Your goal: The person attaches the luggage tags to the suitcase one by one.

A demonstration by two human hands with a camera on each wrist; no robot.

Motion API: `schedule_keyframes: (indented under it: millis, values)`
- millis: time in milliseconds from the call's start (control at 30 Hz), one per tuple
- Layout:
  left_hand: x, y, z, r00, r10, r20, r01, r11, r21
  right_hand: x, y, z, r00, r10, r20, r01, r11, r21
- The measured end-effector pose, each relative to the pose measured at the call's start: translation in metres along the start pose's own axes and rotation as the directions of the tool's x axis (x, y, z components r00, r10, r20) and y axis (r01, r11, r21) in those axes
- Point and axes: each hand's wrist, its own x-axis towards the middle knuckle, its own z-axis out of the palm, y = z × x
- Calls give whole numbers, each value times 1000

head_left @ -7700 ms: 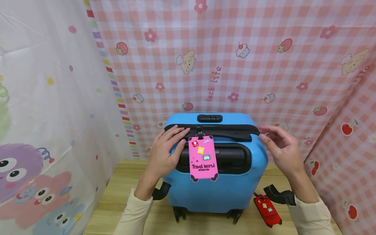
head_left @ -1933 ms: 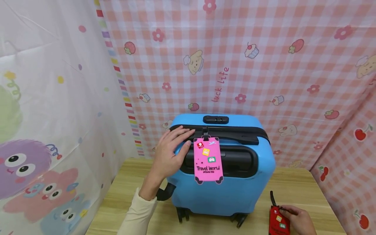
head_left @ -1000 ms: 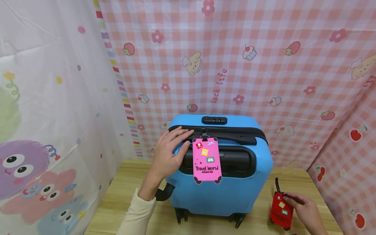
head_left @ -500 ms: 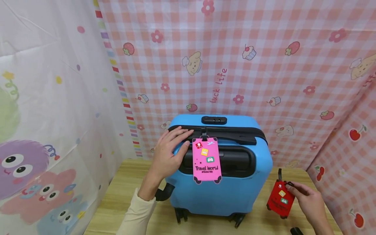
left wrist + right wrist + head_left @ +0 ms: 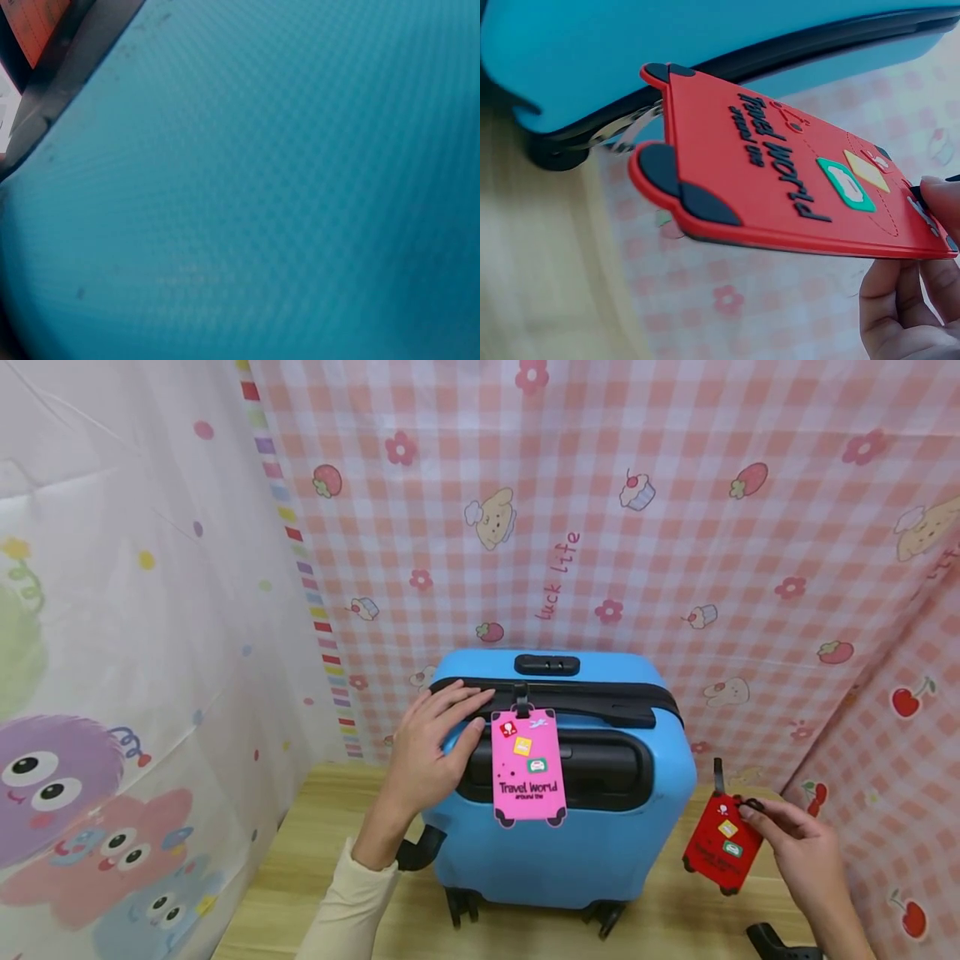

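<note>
A light-blue suitcase (image 5: 540, 868) stands on its wheels at the middle of the head view. My left hand (image 5: 427, 764) rests on its upper left corner, fingers extended over the black top handle (image 5: 585, 707). From that handle hangs a pink luggage tag (image 5: 527, 772) on a black strap, lettered "Travel World". To the suitcase's right, my right hand (image 5: 810, 852) pinches a red luggage tag (image 5: 723, 847) near its top corner, between thumb and fingers. The red tag's black strap (image 5: 718, 775) sticks up loose. In the left wrist view, blue suitcase shell (image 5: 262, 187) fills nearly everything.
Wood-grain tabletop (image 5: 300, 860) lies beneath the suitcase. A pink checked cloth (image 5: 420, 527) hangs right behind it, with another on the right side. A white printed cloth (image 5: 187, 652) closes off the left. A black combination lock (image 5: 547, 665) sits on the suitcase's top.
The right hand has left the suitcase's right edge, taken hold of the red luggage tag from the table and raised it up the view. The left hand stays put.
</note>
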Motion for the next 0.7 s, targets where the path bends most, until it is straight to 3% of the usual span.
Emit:
schedule_keyframes:
  millis: [133, 300, 567, 700]
  values:
    - [0, 0, 0, 1000, 1, 0, -1, 1000, 3, 1, -12, -3, 998, -66, -4, 66, 992, 104]
    - [0, 1, 0, 1000, -9, 4, 9, 1000, 1, 3, -26, -7, 996, -87, -5, 87, 994, 60]
    - [0, 2, 0, 1000, -1, -9, 1, 1000, 6, 3, -48, -11, 992, -128, -19, 129, 980, 149]
    - [0, 2, 1, 1000, 7, -14, -7, 1000, 4, 3, -57, -13, 988, -156, -19, 157, 978, 136]
